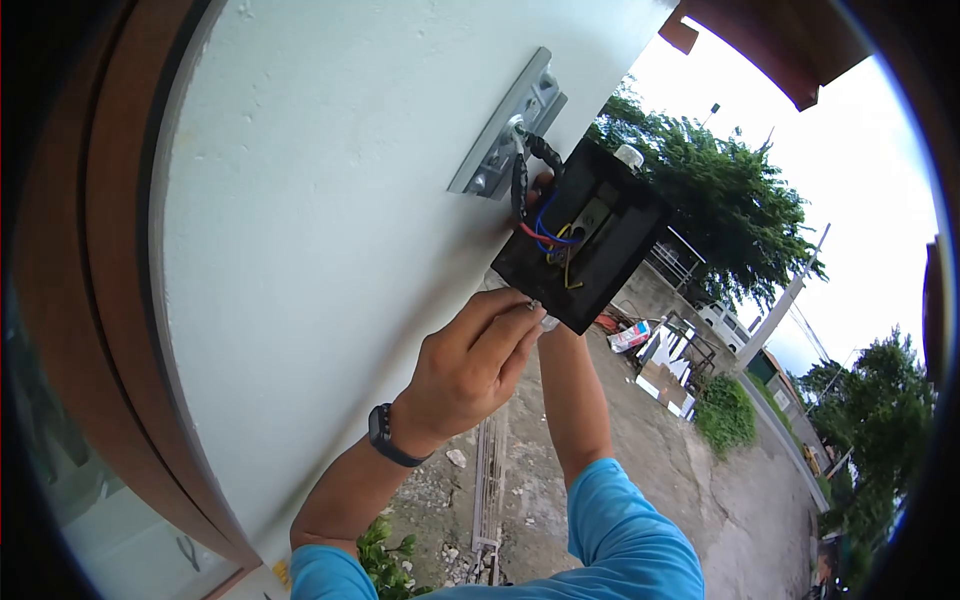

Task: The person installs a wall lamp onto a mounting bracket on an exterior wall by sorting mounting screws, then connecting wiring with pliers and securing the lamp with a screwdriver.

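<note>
A black box-shaped fixture (pixel 625 240) is held tilted beside the wall, its open back facing me. Red, blue and yellow wires (pixel 552 238) show inside it, and black-wrapped cables (pixel 519 185) run from it to a metal bracket (pixel 510 135) on the wall. My right hand (pixel 541 188) grips the fixture from behind; most of it is hidden, with some fingers showing at the box's wall-side edge. The fingertips of my left hand (pixel 470 355) are pinched at the lower corner, beside a clear part (pixel 548 322); what they hold is too small to name.
The pale wall (pixel 300 220) fills the left and centre, bordered by a brown frame (pixel 125 300). Beyond the fixture are a concrete ground (pixel 640 440), scrap boards (pixel 665 375), a utility pole (pixel 785 295), trees and a white vehicle (pixel 722 325). A plant (pixel 385 555) stands low by the wall.
</note>
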